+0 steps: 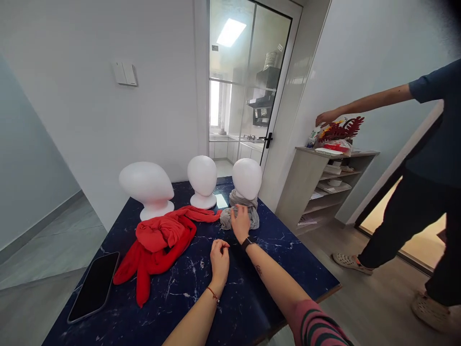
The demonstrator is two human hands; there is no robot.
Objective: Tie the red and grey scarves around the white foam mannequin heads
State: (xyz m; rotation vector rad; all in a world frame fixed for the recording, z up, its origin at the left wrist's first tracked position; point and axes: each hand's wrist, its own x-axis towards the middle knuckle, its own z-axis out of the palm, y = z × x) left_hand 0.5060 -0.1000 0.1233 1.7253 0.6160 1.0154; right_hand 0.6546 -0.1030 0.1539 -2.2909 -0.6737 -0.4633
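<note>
Phone (94, 287), dark screen up, at the near left of the table (295, 254). Far wall: switch (125, 73), left; glass door (230, 62) with black handle (268, 140), right of it. Far right: shelf (306, 180) topped with red leaves (352, 128); beside it, a person (432, 158), one arm outstretched above its top.

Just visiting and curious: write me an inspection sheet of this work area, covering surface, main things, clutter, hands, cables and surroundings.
Surface: dark blue tabletop with pale marble-like veins.
Main things: gray scarf around the neck of the right mannequin head, partly bunched; red scarf heaped loosely before the left mannequin head, one end trailing past the middle mannequin head.
Clutter: smartphone, screen dark, near the left edge.
Hands: right hand at the gray scarf, grip unclear; left hand curled nearby, nothing seen in it.
Cables: nothing seen.
Surroundings: glass-paned door behind; co-worker reaching over a shelf unit.
</note>
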